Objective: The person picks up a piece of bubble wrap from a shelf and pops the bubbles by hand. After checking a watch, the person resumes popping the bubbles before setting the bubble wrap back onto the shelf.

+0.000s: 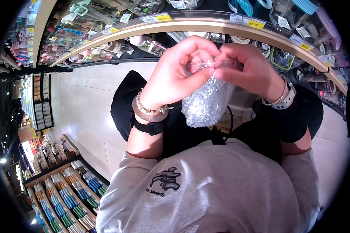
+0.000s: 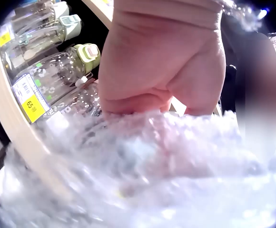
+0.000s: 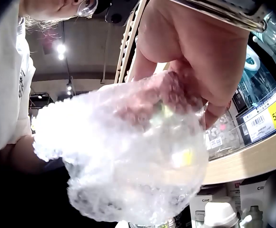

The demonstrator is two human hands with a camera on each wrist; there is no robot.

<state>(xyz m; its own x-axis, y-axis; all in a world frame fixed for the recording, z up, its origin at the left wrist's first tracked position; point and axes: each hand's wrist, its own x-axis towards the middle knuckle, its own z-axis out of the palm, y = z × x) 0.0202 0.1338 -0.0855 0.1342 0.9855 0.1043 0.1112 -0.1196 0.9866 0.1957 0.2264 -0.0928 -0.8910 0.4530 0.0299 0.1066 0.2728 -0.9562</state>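
A bundle of clear bubble wrap (image 1: 207, 101) hangs in front of my chest, wrapped round something I cannot make out. My left hand (image 1: 177, 73) pinches its top edge with curled fingers and thumb. My right hand (image 1: 248, 70) grips the same top edge from the other side, fingers curled over it. In the left wrist view the bubble wrap (image 2: 142, 175) fills the lower frame under my left hand (image 2: 164, 61). In the right wrist view the bubble wrap (image 3: 121, 156) bulges below my right hand (image 3: 195, 66).
A curved wooden store shelf (image 1: 206, 27) with yellow price tags (image 1: 256, 24) runs just beyond my hands, stocked with clear bottles (image 2: 57, 71) and packaged goods. More display racks (image 1: 62, 194) stand on the tiled floor (image 1: 85, 97) to the left.
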